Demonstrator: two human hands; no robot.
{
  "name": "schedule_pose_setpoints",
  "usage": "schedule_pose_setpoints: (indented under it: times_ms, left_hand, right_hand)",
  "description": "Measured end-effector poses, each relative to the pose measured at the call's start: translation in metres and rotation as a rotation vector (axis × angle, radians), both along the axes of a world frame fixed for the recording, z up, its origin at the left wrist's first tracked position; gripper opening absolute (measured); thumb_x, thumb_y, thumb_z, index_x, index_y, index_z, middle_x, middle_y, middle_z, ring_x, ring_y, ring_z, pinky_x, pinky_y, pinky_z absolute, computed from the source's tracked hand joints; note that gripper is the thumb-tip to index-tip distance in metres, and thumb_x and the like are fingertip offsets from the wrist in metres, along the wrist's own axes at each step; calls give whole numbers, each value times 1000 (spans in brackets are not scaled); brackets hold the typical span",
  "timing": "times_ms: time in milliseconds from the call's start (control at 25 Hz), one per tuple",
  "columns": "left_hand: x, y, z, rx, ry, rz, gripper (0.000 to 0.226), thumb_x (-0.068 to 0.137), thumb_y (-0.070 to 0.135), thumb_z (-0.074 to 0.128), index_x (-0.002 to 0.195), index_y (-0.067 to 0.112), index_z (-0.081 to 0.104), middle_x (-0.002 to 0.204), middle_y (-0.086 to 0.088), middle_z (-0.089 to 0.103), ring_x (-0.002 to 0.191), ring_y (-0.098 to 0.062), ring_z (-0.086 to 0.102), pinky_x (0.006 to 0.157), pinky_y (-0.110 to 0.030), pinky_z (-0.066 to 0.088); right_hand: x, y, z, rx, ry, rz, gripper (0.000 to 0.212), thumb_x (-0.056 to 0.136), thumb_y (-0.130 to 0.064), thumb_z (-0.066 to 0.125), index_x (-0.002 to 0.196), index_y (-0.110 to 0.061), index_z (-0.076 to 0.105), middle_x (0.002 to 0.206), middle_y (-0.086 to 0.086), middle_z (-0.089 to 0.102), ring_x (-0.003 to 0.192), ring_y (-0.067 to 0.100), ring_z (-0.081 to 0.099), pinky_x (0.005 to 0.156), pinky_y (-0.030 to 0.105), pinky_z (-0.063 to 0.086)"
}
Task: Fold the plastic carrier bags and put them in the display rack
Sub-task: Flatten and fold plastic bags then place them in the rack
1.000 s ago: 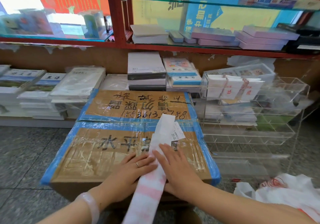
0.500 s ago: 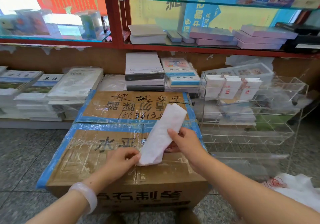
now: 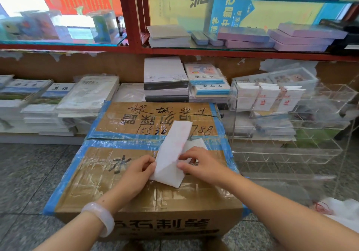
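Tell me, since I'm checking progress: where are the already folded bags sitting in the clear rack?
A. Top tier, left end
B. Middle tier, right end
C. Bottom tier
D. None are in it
A: the folded bags stand upright in the top tier at the left end of the clear rack, with red print showing.

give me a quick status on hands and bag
Left hand and right hand both pinching the folded bag on the cardboard box. Display rack to the right, path open.

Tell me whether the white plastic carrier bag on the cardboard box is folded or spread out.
Folded: the white plastic carrier bag is a narrow strip, its near end turned up diagonally, pinched by left hand and right hand.
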State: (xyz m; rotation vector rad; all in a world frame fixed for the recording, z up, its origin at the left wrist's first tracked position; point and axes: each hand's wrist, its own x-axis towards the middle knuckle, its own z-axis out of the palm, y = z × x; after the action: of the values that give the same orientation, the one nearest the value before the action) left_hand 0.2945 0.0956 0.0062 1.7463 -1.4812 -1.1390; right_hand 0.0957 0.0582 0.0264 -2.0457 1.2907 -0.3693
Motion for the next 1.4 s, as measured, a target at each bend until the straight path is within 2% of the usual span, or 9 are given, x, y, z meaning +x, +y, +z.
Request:
schedule_pose_setpoints:
  times_ms: [160,240,360,480,720,840,1000,1200,1400]
  left_hand:
    - [-1,2,0,-17,144,58,15,97,9,46,91,9,59,61,-6,63,40,-9,51,42,-16,41]
    - [-2,2,0,39,231,100,14,97,6,45,90,6,58,60,-11,63,45,-14,59,44,-20,49]
    - [4,3,-2,57,136,63,13,97,8,46,91,5,58,79,-15,66,68,-18,63,54,-19,53]
    - [12,5,-1,14,-12,-31,14,97,10,46,92,5,58,79,-12,61,66,-13,54,52,-12,45]
    - [18,1,6,72,-32,-135,16,97,26,48,97,13,57,91,0,61,81,-12,57,63,-17,42]
    - [23,-2,0,37,-178,-200,15,88,27,62,97,16,57,93,1,63,87,-16,59,71,-27,46]
    - [30,-11,3,-84,-249,-105,11,84,25,67,89,23,57,89,8,61,83,-11,57,70,-28,46]
    - [36,-8,9,196,-25,-117,9,89,21,62,97,17,60,87,-3,68,62,-10,61,56,-21,49]
    - [38,-7,7,236,220,9,25,91,22,56,95,-2,61,97,-11,69,87,-18,69,73,-28,58]
  right_hand:
    - [31,28,-7,394,-488,-241,18,95,-23,56,105,-11,64,72,-7,64,55,-1,56,49,10,41]
    - [39,39,-7,679,-655,-392,15,98,-16,50,105,-6,59,72,5,67,57,6,64,51,14,50]
    - [41,49,-5,991,-633,-434,22,100,-14,44,113,-1,55,82,12,69,67,13,70,58,17,55]
    - [39,54,-2,1078,-521,-337,22,99,-19,46,110,-3,56,85,9,69,67,13,68,60,19,55]
    - [6,5,7,818,-899,-764,24,95,-33,53,107,-12,55,79,4,60,45,6,42,35,14,32]
    - [-4,-10,15,651,-836,-795,18,95,-31,56,101,-15,57,84,6,62,41,5,37,35,14,30]
    - [-6,-1,27,423,-689,-666,9,96,-12,50,94,-12,59,79,7,63,50,11,52,41,18,41]
    - [-4,10,38,407,-697,-595,15,95,-7,45,107,-5,55,91,12,66,61,16,68,51,22,54]
    - [-6,6,39,454,-762,-650,14,97,-11,40,97,-4,52,82,10,57,60,21,69,49,23,54]
